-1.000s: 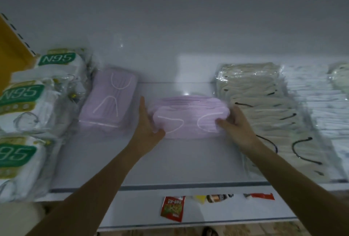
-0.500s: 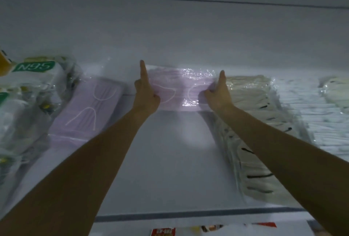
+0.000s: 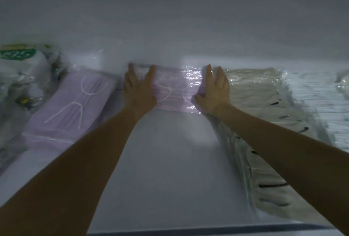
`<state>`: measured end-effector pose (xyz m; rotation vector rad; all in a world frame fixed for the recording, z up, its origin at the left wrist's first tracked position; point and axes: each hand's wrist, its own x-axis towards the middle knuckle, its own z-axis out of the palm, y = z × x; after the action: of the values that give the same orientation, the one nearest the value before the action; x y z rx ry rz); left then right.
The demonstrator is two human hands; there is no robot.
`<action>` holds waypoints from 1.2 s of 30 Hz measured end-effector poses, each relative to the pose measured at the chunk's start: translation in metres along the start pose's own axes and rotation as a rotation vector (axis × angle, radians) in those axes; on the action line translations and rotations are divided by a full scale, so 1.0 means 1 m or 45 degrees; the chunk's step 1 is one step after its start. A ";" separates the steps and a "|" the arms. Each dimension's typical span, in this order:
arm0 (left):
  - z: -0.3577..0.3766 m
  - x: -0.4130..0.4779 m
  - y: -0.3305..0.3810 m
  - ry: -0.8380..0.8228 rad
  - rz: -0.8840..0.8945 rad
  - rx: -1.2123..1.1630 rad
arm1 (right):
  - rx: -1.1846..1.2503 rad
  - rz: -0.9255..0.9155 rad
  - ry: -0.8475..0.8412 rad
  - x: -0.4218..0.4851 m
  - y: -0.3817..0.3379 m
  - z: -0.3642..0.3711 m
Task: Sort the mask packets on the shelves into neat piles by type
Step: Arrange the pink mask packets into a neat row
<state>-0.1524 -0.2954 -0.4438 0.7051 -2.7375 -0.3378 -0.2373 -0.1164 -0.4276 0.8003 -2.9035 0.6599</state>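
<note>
Pink mask packet (image 3: 174, 92) lies flat at the back edge of the shelf (image 3: 166, 169), against the rear wall. Left hand (image 3: 138, 89) and right hand (image 3: 214, 89) rest on its two ends, fingers spread flat, pressing rather than gripping. Second pink packet (image 3: 75, 107) lies toward the left edge; cream packets (image 3: 260, 103) toward the right.

You've got two pale lilac packets (image 3: 174, 92) (image 3: 72, 107) with white ear loops showing through clear wrap, a cream stack (image 3: 264, 103) with black loops, a white pile (image 3: 319, 92), and white bags (image 3: 20, 62) with green labels on a white shelf (image 3: 166, 169).
</note>
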 end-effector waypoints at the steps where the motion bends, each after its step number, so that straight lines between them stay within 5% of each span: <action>1: 0.002 0.000 0.001 0.073 0.123 0.193 | -0.186 -0.081 0.024 0.001 -0.001 0.000; 3: 0.008 0.003 0.004 0.266 0.418 0.353 | -0.433 -0.261 -0.016 0.003 -0.005 0.003; 5: 0.013 0.003 0.005 0.204 0.486 0.322 | -0.553 -0.323 -0.140 0.004 -0.006 0.010; 9: 0.025 -0.010 0.002 -0.047 0.439 0.271 | -0.578 -0.258 -0.309 -0.001 -0.005 0.023; 15: 0.033 -0.003 -0.001 0.077 0.384 0.288 | -0.442 -0.210 -0.237 0.009 -0.013 0.016; 18: 0.041 -0.011 0.001 -0.084 0.351 0.174 | -0.576 -0.162 -0.334 0.003 -0.007 0.029; 22: 0.033 -0.016 0.005 -0.010 0.291 0.118 | -0.548 -0.213 -0.205 0.000 -0.011 0.027; 27: 0.032 -0.021 0.004 -0.140 0.284 0.179 | -0.523 -0.176 -0.351 -0.014 -0.019 0.031; 33: 0.029 -0.028 -0.005 -0.097 0.434 0.309 | -0.460 -0.193 -0.287 -0.025 -0.018 0.034; 36: 0.007 -0.030 -0.007 0.042 0.400 0.261 | -0.128 -0.259 -0.073 -0.034 -0.035 0.032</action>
<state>-0.1265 -0.2857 -0.4593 0.3123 -2.8165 0.0252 -0.1889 -0.1409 -0.4485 1.0982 -2.8247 0.4751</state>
